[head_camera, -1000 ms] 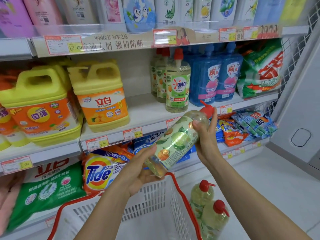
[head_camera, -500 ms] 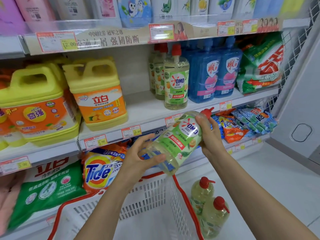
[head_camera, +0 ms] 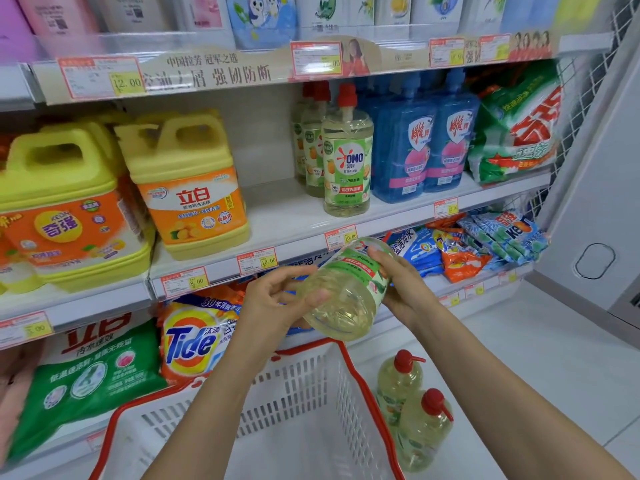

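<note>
Both hands hold a clear bottle of pale yellow dish liquid (head_camera: 346, 292) with a green label, tipped so its base faces me and its red cap is hidden behind it. My left hand (head_camera: 277, 303) grips the bottom end, thumb across the base. My right hand (head_camera: 401, 285) wraps round the labelled upper part. The bottle hangs above the far rim of a white basket with red trim (head_camera: 360, 386).
Matching OMO bottles (head_camera: 348, 157) stand on the middle shelf beside blue bottles (head_camera: 401, 147) and yellow jugs (head_camera: 194, 185). Detergent bags (head_camera: 194, 341) fill the lower shelf. Two more yellow bottles (head_camera: 415, 420) stand on the floor right of the basket.
The bottle has been turned and tipped down between my hands: its cap swung away out of sight and its base now faces me. It sits lower, nearer the basket.
</note>
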A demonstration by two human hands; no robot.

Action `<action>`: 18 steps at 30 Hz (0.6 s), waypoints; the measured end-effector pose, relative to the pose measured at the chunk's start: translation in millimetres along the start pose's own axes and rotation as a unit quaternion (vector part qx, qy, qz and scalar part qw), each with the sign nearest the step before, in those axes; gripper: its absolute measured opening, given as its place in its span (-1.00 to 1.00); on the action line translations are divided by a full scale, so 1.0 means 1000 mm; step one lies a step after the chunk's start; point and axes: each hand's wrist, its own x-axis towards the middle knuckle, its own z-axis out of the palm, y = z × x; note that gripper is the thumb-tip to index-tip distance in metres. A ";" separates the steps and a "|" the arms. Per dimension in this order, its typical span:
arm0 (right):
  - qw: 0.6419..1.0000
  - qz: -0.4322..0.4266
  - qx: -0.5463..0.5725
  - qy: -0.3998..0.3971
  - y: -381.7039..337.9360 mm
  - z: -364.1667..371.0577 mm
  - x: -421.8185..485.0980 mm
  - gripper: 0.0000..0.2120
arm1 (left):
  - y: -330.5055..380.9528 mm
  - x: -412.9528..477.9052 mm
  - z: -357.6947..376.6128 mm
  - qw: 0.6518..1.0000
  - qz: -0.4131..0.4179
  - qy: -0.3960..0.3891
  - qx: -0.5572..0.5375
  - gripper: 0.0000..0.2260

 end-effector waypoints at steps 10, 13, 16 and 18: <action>0.986 -0.092 -0.076 -0.117 -0.008 0.002 -0.008 -0.17 | -0.008 0.002 0.022 0.967 -0.218 -0.132 0.000 -0.44; 0.977 -0.097 -0.132 -0.138 -0.014 -0.002 -0.008 -0.22 | -0.019 0.004 0.030 0.974 -0.201 -0.100 -0.032 -0.47; 0.968 -0.089 -0.206 -0.110 -0.035 0.000 -0.010 -0.38 | -0.032 0.005 0.038 0.983 -0.172 -0.065 0.002 -0.26; 0.960 -0.094 -0.253 -0.079 -0.051 0.003 -0.010 -0.35 | -0.039 0.006 0.042 0.984 -0.149 -0.045 0.083 -0.17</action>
